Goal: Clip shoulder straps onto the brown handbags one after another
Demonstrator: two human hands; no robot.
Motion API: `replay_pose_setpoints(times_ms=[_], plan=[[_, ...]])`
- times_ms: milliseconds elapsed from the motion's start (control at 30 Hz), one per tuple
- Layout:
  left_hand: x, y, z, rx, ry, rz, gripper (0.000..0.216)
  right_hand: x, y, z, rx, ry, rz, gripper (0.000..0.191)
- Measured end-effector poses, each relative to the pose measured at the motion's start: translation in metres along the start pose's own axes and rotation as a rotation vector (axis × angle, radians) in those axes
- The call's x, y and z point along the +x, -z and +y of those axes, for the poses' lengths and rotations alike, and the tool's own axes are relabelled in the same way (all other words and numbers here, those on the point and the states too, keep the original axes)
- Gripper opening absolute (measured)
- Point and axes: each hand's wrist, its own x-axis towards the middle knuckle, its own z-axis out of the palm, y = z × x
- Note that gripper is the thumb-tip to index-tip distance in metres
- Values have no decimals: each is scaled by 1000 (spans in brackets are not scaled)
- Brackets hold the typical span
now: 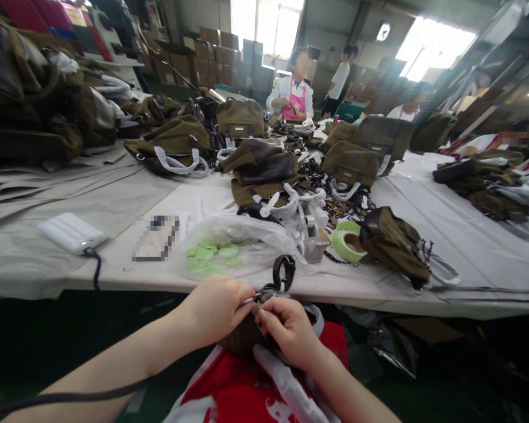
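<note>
**Fingers.** Left hand (216, 306): thumb and forefinger pressed together, pinching a small metal clasp (252, 298) by its near end. Right hand (291, 332): fingers curled, tips closed on the base of a black strap (284, 271), apparently where it meets the clasp. The joint is too small to confirm. This opposed grip steadies the fitting between both hands, so the strap's loop stands free above them.

**Support.** An olive bag (241, 339) lies under both hands, resting in the lap on a red garment (247, 385), likely to brace the work.

**Positions.** The landmark is the clear plastic bag (247, 235) of green pieces on the table (467, 235).
- Clasp and strap: just nearside of it, below the table edge.
- Green tape roll (340, 247): near its right.
- Blurred phone (155, 237): just left.
- White power bank (73, 232): further left.
</note>
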Motion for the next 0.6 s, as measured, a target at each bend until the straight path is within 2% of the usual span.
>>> replay_pose_setpoints(times_ms=[200, 400, 500, 600], plan=[[-10, -4, 9, 25, -57, 59, 24, 2, -3, 0, -20, -8, 31, 26], [-14, -11, 10, -382, -127, 297, 30, 0, -6, 3, 32, -29, 69, 30], [-11, -18, 10, -520, -82, 334, 24, 1, -6, 5, 64, -43, 79, 31], [-9, -23, 12, -545, -30, 349, 19, 1, -8, 7, 69, -69, 103, 32]])
